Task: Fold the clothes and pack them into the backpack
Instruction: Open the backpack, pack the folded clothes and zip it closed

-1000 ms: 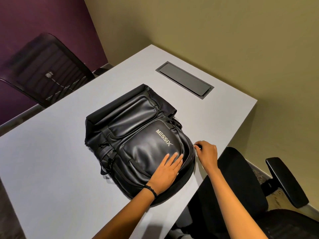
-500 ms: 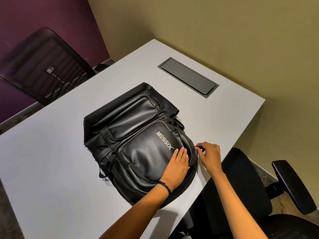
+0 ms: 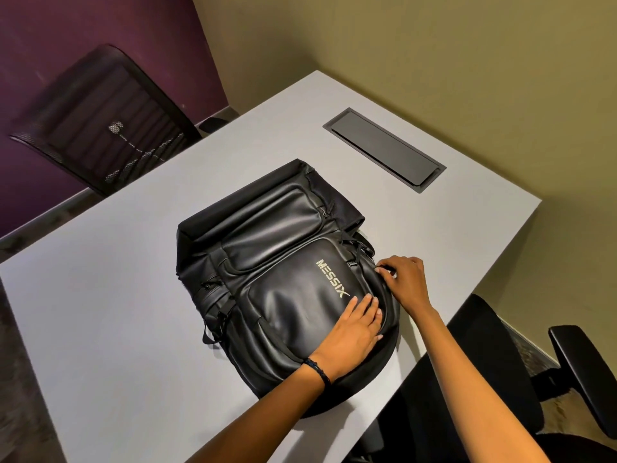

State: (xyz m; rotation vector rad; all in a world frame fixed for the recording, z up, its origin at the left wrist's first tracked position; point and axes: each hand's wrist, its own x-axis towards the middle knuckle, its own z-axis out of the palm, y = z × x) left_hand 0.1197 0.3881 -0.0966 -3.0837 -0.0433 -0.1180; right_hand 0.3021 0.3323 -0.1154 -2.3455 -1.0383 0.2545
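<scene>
**Grey table, one backpack, one hatch**

You have a light grey table (image 3: 117,312) in front of you, its top plain and matte. One black backpack (image 3: 283,279) lies flat on it, front panel up with the lettering MESSIX showing. Its rounded end is close to the edge nearest you and its squarer end points towards the middle of the table. A dark rectangular hatch (image 3: 384,148) is set into the top by the far edge along the wall, its long side parallel to that edge, apart from the backpack.
</scene>
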